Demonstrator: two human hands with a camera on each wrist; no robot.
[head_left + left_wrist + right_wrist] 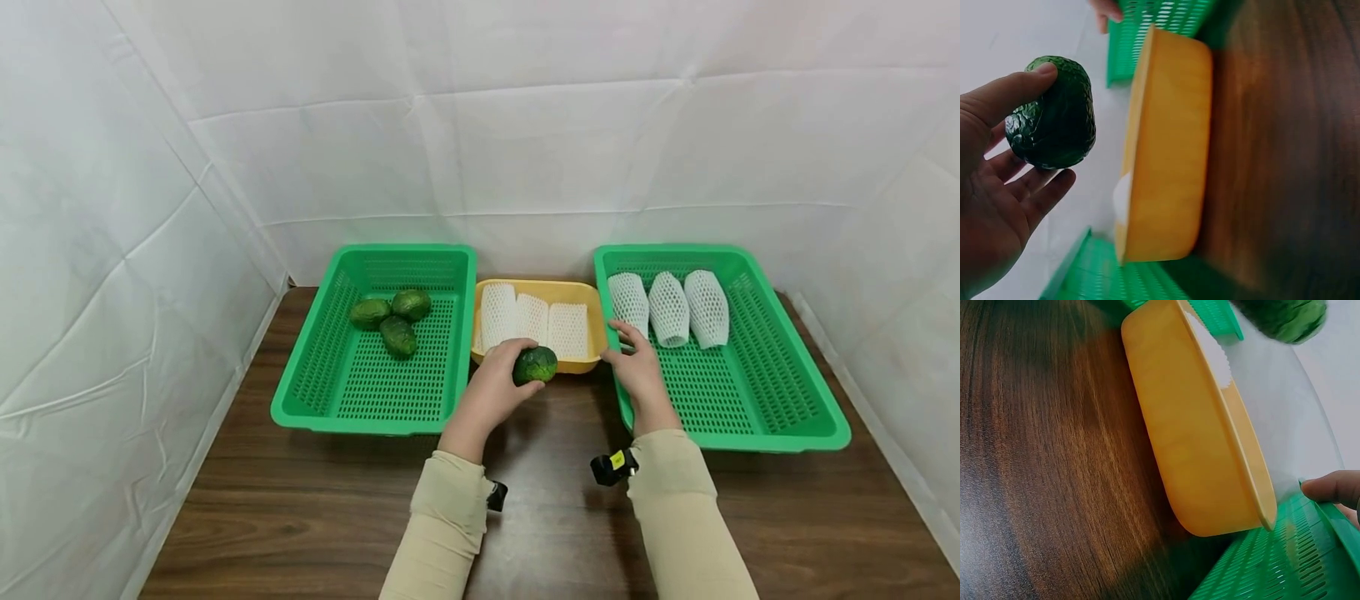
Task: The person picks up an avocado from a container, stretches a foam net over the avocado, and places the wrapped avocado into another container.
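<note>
Nearest the camera, your two beige sleeves [442, 521] extend forward, with a black device [611, 467] at each wrist. Your left hand [491, 383] grips one dark green avocado [537, 365] between thumb and fingers, spread only as far as the fruit requires; the avocado is raised clear of the surface. Your right hand [640, 371] is at the left-side rim of the right green basket [712, 400], thumb and fingers parted, the thumb touching the rim; the pressure of the fingers cannot be determined. Just beyond and between your hands is the yellow tray [1188, 425], containing three flat white foam nets [532, 323] side by side. Beyond your right hand, three filled-out white nets [667, 308] lie in a row inside the right green basket. To the left of your left hand is the left green basket [390, 396], holding three more avocados [397, 337] grouped close together. Beneath both hands is a dark wood-grain table [322, 500]. Farthest from your hands, creased white sheeting [525, 150] covers the background.
</note>
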